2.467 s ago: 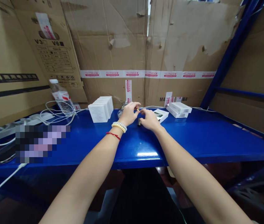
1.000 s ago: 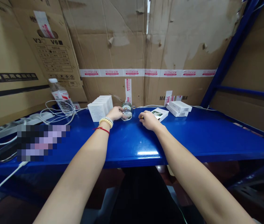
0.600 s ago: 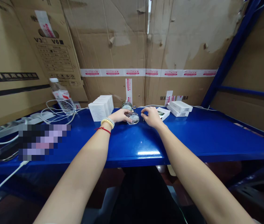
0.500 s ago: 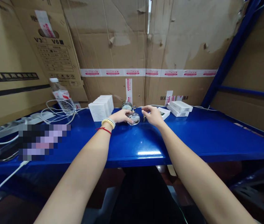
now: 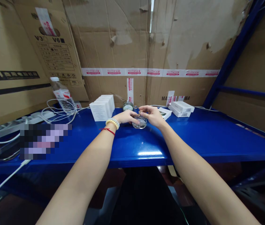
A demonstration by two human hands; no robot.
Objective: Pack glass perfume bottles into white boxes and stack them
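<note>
Gripping one glass bottle [image 5: 140, 125]: left hand [image 5: 125, 116] | pinching its gold top [image 5: 139, 114]: right hand [image 5: 153, 115] | two boxes [image 5: 182, 107] stacked

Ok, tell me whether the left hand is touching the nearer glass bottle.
Touching: the head view shows the left hand gripping the nearer glass bottle at its side, with no visible gap.

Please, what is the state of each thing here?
Front glass bottle: upright, held by left hand
Right hand: fingers at that bottle's neck, grip unclear
Rear glass bottle: standing, partly hidden
Left white boxes: standing in a row
Right white boxes: two, stacked
Picture box: flat, partly hidden
Plastic bottle: cap on
White cable: loosely looped
</note>
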